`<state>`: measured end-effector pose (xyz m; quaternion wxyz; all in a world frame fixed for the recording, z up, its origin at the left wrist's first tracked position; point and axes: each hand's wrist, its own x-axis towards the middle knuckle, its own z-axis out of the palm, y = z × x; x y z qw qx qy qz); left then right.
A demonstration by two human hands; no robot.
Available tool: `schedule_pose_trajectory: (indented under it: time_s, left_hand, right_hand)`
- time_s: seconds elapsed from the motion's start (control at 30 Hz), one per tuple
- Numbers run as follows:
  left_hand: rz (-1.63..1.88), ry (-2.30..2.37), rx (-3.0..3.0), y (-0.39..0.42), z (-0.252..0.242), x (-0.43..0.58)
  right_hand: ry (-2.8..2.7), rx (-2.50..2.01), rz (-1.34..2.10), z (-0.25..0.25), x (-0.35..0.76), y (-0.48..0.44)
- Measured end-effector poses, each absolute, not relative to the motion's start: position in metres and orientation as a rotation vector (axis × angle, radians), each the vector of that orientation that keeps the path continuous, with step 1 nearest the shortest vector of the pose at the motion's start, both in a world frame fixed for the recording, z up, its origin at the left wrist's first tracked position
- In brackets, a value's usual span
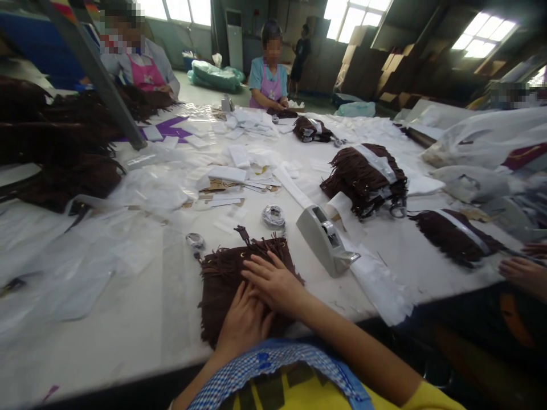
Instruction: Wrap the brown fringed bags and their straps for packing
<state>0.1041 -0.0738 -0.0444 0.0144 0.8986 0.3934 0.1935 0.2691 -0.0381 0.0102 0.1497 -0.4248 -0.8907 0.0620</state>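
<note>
A dark brown fringed bag (217,285) lies flat on the table right in front of me. My left hand (244,319) rests on its lower middle, the fingers stretched out. Just above and partly over it, my right hand (276,282) lies flat on the bag with the fingers extended. Small metal eyelets and a drawstring end (241,232) show along the bag's top edge. A wrapped coil (273,215) lies beyond that edge, and another wrapped coil (195,241) sits at its left corner. To the right stands a grey tape dispenser (322,242).
Bundled fringed bags (363,176) and a banded bag (457,233) lie to the right, near another person's hand (525,270). Plastic bags (77,273) cover the left side; a metal post (102,80) rises there. Two people in aprons work across the table (179,319).
</note>
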Motion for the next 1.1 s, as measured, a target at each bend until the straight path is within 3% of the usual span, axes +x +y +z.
schedule_pose_trajectory:
  time_s: [0.3, 0.53, 0.8, 0.97, 1.1]
  left_hand:
    - [0.661, 1.205, 2.941, -0.065, -0.054, 0.100]
    - [0.916, 1.190, 2.764, -0.075, -0.066, 0.096]
    - [0.613, 1.065, 2.910, -0.091, -0.073, 0.045]
    - [0.310, 1.041, 2.569, -0.086, -0.098, 0.015]
    - [0.269, 0.789, 2.205, -0.058, -0.095, 0.001]
  right_hand:
    - [-2.143, -2.006, -0.071, 0.003, 0.333, -0.040]
    - [-2.518, -1.311, 0.274, 0.003, 0.284, -0.044]
    - [-2.497, -1.328, 0.458, -0.019, 0.295, -0.064]
    - [-2.169, -1.284, 0.764, -0.003, 0.311, -0.047]
    - [-1.822, -1.546, 0.565, 0.005, 0.328, -0.006]
